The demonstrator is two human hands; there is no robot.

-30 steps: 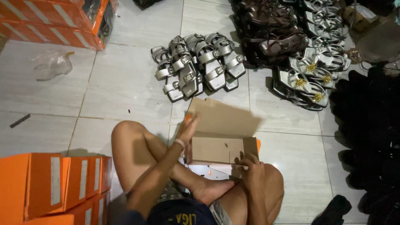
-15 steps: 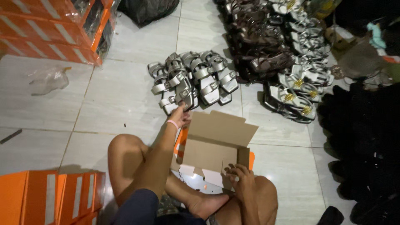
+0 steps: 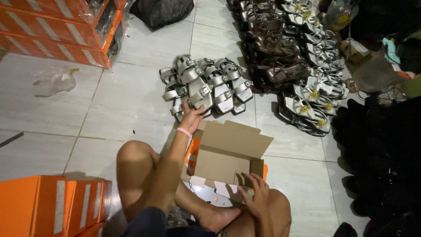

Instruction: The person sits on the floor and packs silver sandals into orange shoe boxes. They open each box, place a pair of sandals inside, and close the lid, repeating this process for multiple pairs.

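I sit cross-legged on a tiled floor with an open cardboard shoe box point(image 3: 228, 160) in front of my legs, its lid flap raised. My left hand point(image 3: 191, 117), a pink band on its wrist, reaches forward and touches the near edge of a pile of silver buckled sandals point(image 3: 206, 85); whether the fingers close on one I cannot tell. My right hand point(image 3: 256, 196) rests on the box's near right corner, fingers curled over the rim. The box inside looks bare.
Stacked orange shoe boxes point(image 3: 52, 33) stand at the far left and more orange boxes point(image 3: 52, 206) lie by my left knee. Brown and gold-trimmed sandals point(image 3: 302, 66) fill the right side. A black bag point(image 3: 160, 11) and crumpled clear plastic point(image 3: 52, 81) lie on the tiles.
My left hand has stretched from above the box out to the silver sandal pile. The box lid has swung open and the view has tilted forward.
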